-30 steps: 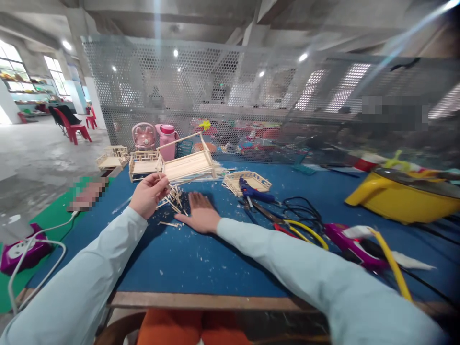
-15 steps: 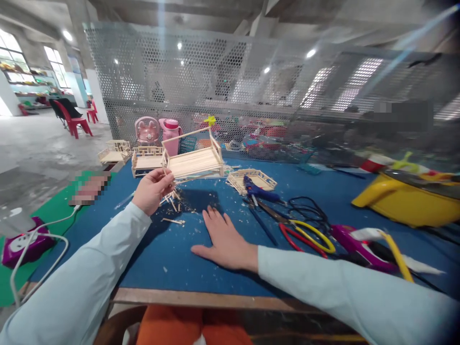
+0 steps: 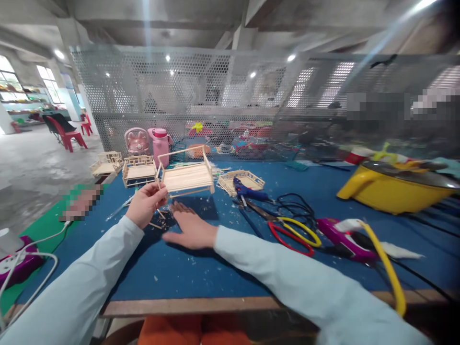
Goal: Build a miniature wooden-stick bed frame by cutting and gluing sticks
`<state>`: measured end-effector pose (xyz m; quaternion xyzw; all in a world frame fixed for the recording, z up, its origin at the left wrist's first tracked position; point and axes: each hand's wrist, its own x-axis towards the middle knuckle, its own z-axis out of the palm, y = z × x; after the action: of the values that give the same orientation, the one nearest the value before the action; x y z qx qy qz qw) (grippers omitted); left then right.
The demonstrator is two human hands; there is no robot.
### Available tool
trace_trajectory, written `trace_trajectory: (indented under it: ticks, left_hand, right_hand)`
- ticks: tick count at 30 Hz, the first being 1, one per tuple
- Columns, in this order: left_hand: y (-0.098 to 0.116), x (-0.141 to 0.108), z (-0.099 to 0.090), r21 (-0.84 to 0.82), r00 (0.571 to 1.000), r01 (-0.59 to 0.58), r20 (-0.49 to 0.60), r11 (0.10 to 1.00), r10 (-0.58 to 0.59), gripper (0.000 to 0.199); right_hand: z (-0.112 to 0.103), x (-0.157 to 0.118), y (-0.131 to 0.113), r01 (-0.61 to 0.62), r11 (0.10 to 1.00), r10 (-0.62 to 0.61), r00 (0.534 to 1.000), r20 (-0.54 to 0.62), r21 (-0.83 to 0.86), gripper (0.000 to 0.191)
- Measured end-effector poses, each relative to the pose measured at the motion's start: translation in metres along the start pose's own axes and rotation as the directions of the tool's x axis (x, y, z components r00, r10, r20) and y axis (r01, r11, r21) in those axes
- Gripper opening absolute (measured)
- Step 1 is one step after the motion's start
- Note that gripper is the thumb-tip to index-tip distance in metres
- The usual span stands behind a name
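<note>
Pinched in my left hand (image 3: 145, 205) is the left end of a small wooden stick frame (image 3: 187, 177), held tilted above the table. My right hand (image 3: 190, 227) lies palm down with its fingers spread, beside scattered wood bits (image 3: 161, 220) on the blue table top (image 3: 201, 278). Some of those bits are hidden behind the hands. Behind my left hand stand two similar wooden pieces, one light and railed (image 3: 139, 171), the other (image 3: 107, 164) farther left. A low wooden tray-like frame (image 3: 253, 181) rests right of the held one.
A blue glue gun (image 3: 249, 191), scissors with red and yellow handles (image 3: 298, 232), a purple power strip (image 3: 348, 239) and a yellow pot (image 3: 398, 189) are on the right. Behind are a pink bottle (image 3: 160, 146) and a mesh screen (image 3: 201, 91). Another purple socket (image 3: 21, 263) sits at left.
My right hand has swept left across the table to the wood bits near my left hand. The held frame has become more level, and the head view has shifted.
</note>
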<state>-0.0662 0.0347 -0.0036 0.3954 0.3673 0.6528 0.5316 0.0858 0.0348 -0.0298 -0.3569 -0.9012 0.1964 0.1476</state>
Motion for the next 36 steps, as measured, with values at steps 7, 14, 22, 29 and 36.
trace_trajectory:
  ticks: [7,14,22,29,36]
  left_hand:
    - [-0.004,-0.006,0.010,0.025,0.995,0.075,0.063,0.997,-0.077,0.038]
    - [-0.008,-0.009,0.011,0.021,0.988,0.125,0.089,0.992,-0.126,0.038]
    - [-0.009,-0.010,0.014,-0.023,0.986,0.162,0.052,0.986,-0.161,0.040]
    - [-0.008,-0.009,0.013,-0.051,0.991,0.117,0.073,0.992,-0.113,0.036]
    - [-0.004,-0.011,0.012,-0.106,0.992,0.107,0.080,0.988,-0.099,0.036]
  right_hand:
    - [-0.038,-0.077,0.037,-0.290,0.721,0.466,0.875,-0.130,0.629,0.058]
    - [-0.045,-0.056,0.039,0.027,0.097,0.377,0.924,-0.062,0.995,0.036]
    - [-0.040,-0.044,0.037,0.059,0.199,0.485,0.862,-0.151,0.978,0.036]
    - [-0.039,-0.051,0.031,-0.161,0.504,0.372,0.927,-0.045,0.848,0.024]
    - [-0.031,-0.054,0.020,-0.117,0.911,0.081,0.991,0.108,0.395,0.013]
